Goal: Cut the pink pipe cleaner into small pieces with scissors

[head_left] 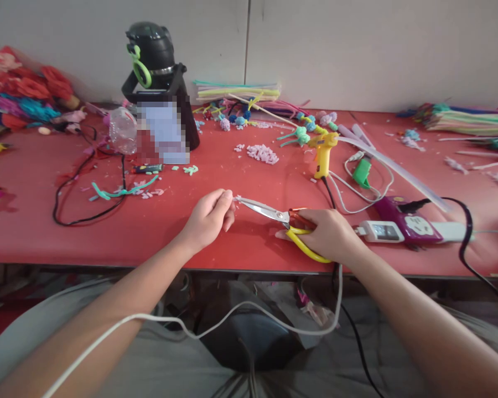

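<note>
My right hand [326,232] grips a pair of scissors [265,210] with yellow-coated handles, its fingers around the loops. The blades point left, and their tips meet my left hand [211,218]. Thumb and forefinger of that hand are pinched on a small pale pink bit of pipe cleaner [238,198], mostly hidden by the fingers. Behind the blades, a heap of short pale pink pipe cleaner pieces [263,154] lies on the red table [149,246].
A yellow glue gun [323,155] stands right of the heap, beside a purple power strip [413,221] with cables. A black bottle [157,61] and a phone with a blurred screen [164,130] stand behind. Pipe cleaner bundles [238,91] line the wall. A white cable [199,334] crosses my lap.
</note>
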{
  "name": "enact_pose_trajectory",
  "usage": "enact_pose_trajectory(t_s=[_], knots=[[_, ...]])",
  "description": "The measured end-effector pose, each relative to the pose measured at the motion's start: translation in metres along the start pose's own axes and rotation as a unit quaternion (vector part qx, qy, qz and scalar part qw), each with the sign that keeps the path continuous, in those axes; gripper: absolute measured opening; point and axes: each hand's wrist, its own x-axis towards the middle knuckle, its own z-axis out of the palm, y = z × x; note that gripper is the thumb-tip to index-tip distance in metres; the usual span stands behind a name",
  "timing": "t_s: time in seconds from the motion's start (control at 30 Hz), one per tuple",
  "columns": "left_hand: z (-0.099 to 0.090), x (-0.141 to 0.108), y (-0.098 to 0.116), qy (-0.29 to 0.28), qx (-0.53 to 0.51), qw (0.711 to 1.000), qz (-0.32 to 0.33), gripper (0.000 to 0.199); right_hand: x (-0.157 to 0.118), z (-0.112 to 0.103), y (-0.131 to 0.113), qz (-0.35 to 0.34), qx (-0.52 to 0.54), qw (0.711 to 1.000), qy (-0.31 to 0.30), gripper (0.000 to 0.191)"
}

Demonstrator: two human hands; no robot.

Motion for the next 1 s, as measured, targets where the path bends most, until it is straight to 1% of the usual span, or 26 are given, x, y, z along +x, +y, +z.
enact_pose_trajectory(t_s=[0.23, 0.37, 0.73, 1.0], knots=[[0.0006, -0.0007, 0.0011, 0.002, 0.004, 1.000, -0.002, 0.034, -0.0009, 0.0010, 0.0012, 0.005, 0.009, 1.000, 0.009, 0.069], [0.0019, -0.0009, 0.0036, 0.010, 0.017, 1.000, -0.004, 0.035, -0.0023, 0.0016, 0.0035, -0.009, 0.029, 0.999, 0.014, 0.066], [0.0010, -0.0012, 0.0040, 0.014, 0.025, 1.000, 0.000, 0.035, -0.0009, 0.0029, 0.0090, -0.037, 0.023, 0.999, 0.002, 0.064], [0.0017, -0.0008, 0.0070, 0.011, 0.011, 1.000, -0.006, 0.034, -0.0023, 0.0002, 0.0047, -0.028, 0.026, 0.999, 0.002, 0.065]])
